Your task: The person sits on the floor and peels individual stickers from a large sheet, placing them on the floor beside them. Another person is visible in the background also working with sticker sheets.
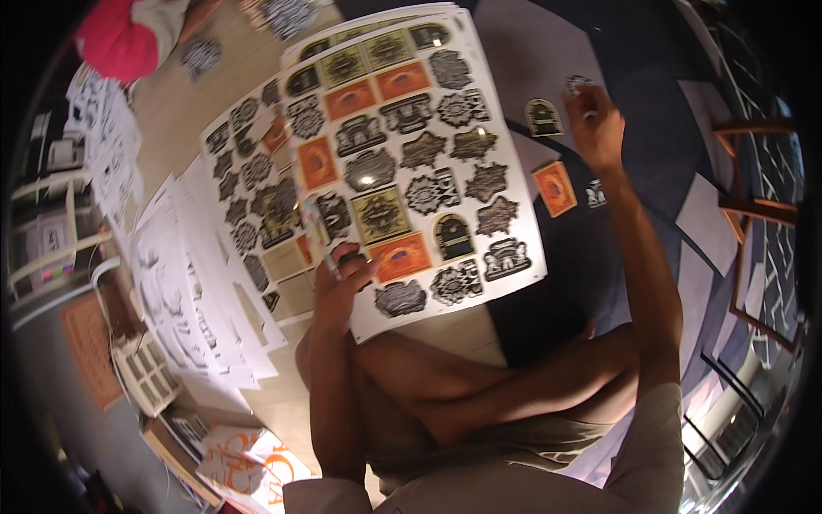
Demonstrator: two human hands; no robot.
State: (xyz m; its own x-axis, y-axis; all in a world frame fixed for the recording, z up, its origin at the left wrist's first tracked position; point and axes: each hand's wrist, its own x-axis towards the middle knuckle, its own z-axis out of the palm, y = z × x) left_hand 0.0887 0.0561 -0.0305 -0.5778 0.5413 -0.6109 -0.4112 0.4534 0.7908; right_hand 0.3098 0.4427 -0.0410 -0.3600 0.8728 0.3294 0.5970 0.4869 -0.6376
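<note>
My left hand (345, 278) grips the lower left edge of a glossy sticker sheet (533, 257), thumb on its face. Rows of black, olive-gold and orange stickers cover the sheet, and the edges of more sheets show behind it at the top. Out to the right, my right hand (597, 128) has its fingers closed at a small black-and-white sticker (580, 84), low over the floor. Close to that hand lie a dark arch-shaped sticker (542, 117), an orange rectangular sticker (555, 188) and another black-and-white sticker (596, 194).
A partly used sticker sheet (244, 184) lies left of the held one. White paper sheets (201, 300) spread farther left, beside shelving (56, 227). Sticker piles (202, 56) and a person in pink (120, 38) are at the far left. Wooden frames (758, 210) stand right.
</note>
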